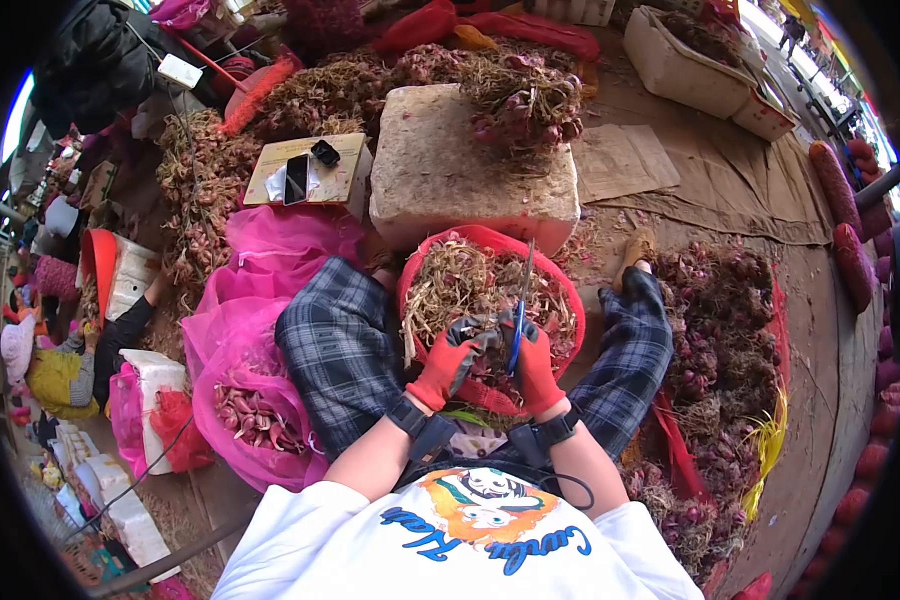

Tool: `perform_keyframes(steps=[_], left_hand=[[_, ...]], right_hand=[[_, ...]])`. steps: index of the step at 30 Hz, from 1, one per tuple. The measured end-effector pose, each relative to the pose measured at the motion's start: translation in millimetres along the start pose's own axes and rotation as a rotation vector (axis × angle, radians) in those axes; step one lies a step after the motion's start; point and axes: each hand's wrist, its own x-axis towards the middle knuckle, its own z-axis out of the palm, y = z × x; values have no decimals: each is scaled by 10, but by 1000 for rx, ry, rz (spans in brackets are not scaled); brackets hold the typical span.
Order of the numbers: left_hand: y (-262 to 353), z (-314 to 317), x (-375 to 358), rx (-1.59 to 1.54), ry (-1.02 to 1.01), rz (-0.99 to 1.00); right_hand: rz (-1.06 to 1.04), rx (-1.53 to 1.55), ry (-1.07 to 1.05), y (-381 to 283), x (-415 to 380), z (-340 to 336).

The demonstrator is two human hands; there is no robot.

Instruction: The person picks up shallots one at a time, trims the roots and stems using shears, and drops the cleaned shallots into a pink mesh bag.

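Both my hands, in red gloves with grey palms, are over a red-rimmed basket (574, 300) of dry shallot stalks and trimmings (450, 275). My right hand (532, 355) is closed round the blue handle of scissors (518, 325), whose blades point away from me. Close beside it, my left hand (457, 358) has its fingers bent together near the scissors; what they hold is too small to make out. Beyond the basket stands a white foam block (470, 190) with a bunch of shallots (530, 105) on top.
A pink mesh bag (255, 415) of shallots lies at left. A box (340, 165) carries a phone (296, 180). Shallot bunches (710, 340) are heaped at right. A person (65, 375) sits far left. Foam boxes (685, 70) stand back right.
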Motion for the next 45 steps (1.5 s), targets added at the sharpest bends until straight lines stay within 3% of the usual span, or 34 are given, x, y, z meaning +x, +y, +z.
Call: perform_keyframes(steps=[4, 6, 7, 9, 10, 11, 13, 14, 15, 17, 20, 21, 23, 26, 27, 29, 34, 35, 37, 40, 43, 45], left_hand=[[-346, -76, 124, -130, -21, 84], [-382, 45, 119, -195, -60, 241], [-453, -43, 181, -304, -53, 145], [-444, -31, 200, -419, -34, 203], [-370, 9, 176, -476, -23, 230], [-347, 8, 173, -343, -14, 259], [-430, -73, 233, -438, -159, 246], [-469, -102, 271, -485, -234, 242], [-438, -45, 272, -734, -334, 199], [-363, 17, 222, -615, -162, 163], [-325, -66, 231, -366, 5, 210], [-320, -111, 229, -308, 32, 233], [-340, -146, 226, -128, 65, 261], [-75, 90, 78, 967, 216, 766], [66, 199, -5, 1046, 250, 796], [219, 322, -127, 767, 198, 655], [88, 233, 41, 49, -64, 246], [81, 204, 26, -157, -155, 37], [33, 251, -60, -409, -173, -34], [54, 283, -154, -516, -129, -70], [40, 256, -149, -340, -47, -4], [-62, 192, -84, -426, -17, 90]], right_hand=[[133, 196, -17, -138, -67, 59], [-71, 81, -166, 270, 76, -230], [-60, 69, -139, 282, 86, -247], [168, 151, -65, 139, 86, -291], [154, 65, -51, 73, 81, -286], [139, -21, -36, 33, 76, -292], [65, -111, 30, 20, 98, -345], [55, 0, 52, 20, 111, -350], [46, 110, 73, -13, 111, -327], [110, 376, 120, -105, 101, -287], [-74, 365, -29, -21, 258, -569], [-30, 569, -230, -108, 304, -587], [-6, 466, -97, -202, 253, -599], [2, 286, -52, -432, 88, -371], [-6, 231, -63, -447, 55, -332], [38, 57, -43, -471, 13, -267], [-158, 20, -51, -275, -137, -57], [-187, 22, -18, -237, -171, 17], [-242, 25, 52, -185, -215, 108], [-380, -402, -49, -152, -255, 152], [-215, -242, -37, -179, -282, 131], [-85, -102, -16, -181, -249, 69]])
